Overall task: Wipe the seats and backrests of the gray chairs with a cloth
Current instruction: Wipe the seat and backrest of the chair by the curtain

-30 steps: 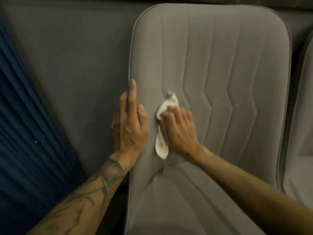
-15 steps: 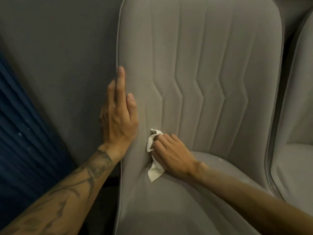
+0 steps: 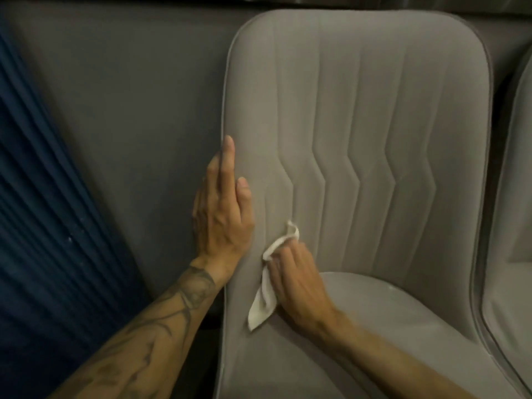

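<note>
In the head view, your right hand (image 3: 299, 286) grasps the white cloth (image 3: 263, 303). The fingers are curled over the cloth and press it against the lower left part of the backrest (image 3: 374, 125) of the gray chair (image 3: 288, 370). One crumpled end of the cloth comes out just above your fingertips. The other end hangs flat below and to the left of the hand, and its corner lies where the backrest meets the seat (image 3: 403, 326). The seat spreads out to the right of this hand and under your wrist.

Your left hand (image 3: 221, 220) is just to the left of the right hand and a little higher; the two do not touch. It holds nothing. The fingers are straight and together, and the hand rests flat along the left edge of the backrest, with the fingertips pointing up. The thumb lies on the front of the backrest, near the first stitched line. Your left forearm (image 3: 161, 326) carries a dark tattoo.

To the left of the left hand there is a gray wall (image 3: 129, 110), and further left hangs a blue curtain (image 3: 43, 226) with pleats. Well to the right of your right hand, the edge of a second gray chair (image 3: 515, 226) stands just beside the first one.
</note>
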{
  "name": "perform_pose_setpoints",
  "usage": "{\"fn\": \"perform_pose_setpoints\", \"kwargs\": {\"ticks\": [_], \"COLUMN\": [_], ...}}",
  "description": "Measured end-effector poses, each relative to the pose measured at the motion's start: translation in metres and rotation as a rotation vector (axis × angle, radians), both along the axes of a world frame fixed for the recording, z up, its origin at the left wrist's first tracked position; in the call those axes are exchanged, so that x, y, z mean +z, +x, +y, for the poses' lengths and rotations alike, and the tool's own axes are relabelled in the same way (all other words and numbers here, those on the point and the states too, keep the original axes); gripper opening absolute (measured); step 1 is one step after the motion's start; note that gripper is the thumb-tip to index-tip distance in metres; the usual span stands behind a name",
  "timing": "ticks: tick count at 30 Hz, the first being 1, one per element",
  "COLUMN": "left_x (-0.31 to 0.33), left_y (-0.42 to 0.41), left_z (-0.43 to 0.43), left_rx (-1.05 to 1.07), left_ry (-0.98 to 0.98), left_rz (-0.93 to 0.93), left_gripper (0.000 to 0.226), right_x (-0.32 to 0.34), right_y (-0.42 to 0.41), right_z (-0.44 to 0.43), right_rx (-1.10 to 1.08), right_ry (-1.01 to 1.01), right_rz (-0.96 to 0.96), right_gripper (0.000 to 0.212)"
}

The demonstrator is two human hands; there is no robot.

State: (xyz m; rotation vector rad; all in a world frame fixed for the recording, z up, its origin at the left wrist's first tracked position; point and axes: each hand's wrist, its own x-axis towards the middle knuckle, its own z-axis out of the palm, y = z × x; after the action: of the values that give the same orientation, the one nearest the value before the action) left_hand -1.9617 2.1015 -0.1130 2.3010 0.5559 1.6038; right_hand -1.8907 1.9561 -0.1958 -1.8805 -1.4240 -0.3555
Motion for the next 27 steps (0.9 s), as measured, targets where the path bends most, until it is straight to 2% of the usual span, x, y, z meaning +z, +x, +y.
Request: {"fn": "perform_pose_setpoints", "kwargs": {"ticks": [4,7,9,11,14,16,21,24,27], "left_x": [0.001,0.006,0.006,0.001,-0.009,-0.019,-0.045,-0.05,-0.054], "left_y": [-0.003,-0.008,-0.015,-0.021,-0.031,-0.039,-0.059,-0.064,-0.068], "left_z": [-0.001,-0.006,-0.008,-0.01,-0.016,-0.02,-0.025,-0.029,-0.036], "left_rx": [0.016,-0.005,-0.044,-0.075,-0.128,-0.168,-0.194,-0.192,-0.204], "left_ry": [-0.013,-0.069,-0.102,-0.152,-0.26,-0.228,-0.226,-0.23,-0.264], "left_rz": [0.013,0.046,0.087,0.117,0.133,0.139,0.203,0.214,0.233], "left_gripper": [0.057,0.057,0.059,0.059,0.067,0.068,0.067,0.068,0.066], "right_x": [0.106,0.199,0.239,0.245,0.215,0.216,0.262,0.234,0.206], "right_y": [0.02,0.045,0.052,0.042,0.02,0.023,0.032,0.017,0.011], "right_z": [0.047,0.078,0.089,0.094,0.085,0.08,0.104,0.098,0.078], "right_rx": [-0.088,-0.137,-0.134,-0.094,0.083,0.115,-0.108,-0.007,0.19], "right_ry": [0.311,0.407,0.438,0.424,0.254,0.154,0.223,0.246,0.096], "right_rz": [-0.112,-0.233,-0.264,-0.31,-0.547,-0.672,-0.622,-0.544,-0.639], "right_gripper": [0.018,0.022,0.025,0.027,0.026,0.029,0.038,0.033,0.031]}}
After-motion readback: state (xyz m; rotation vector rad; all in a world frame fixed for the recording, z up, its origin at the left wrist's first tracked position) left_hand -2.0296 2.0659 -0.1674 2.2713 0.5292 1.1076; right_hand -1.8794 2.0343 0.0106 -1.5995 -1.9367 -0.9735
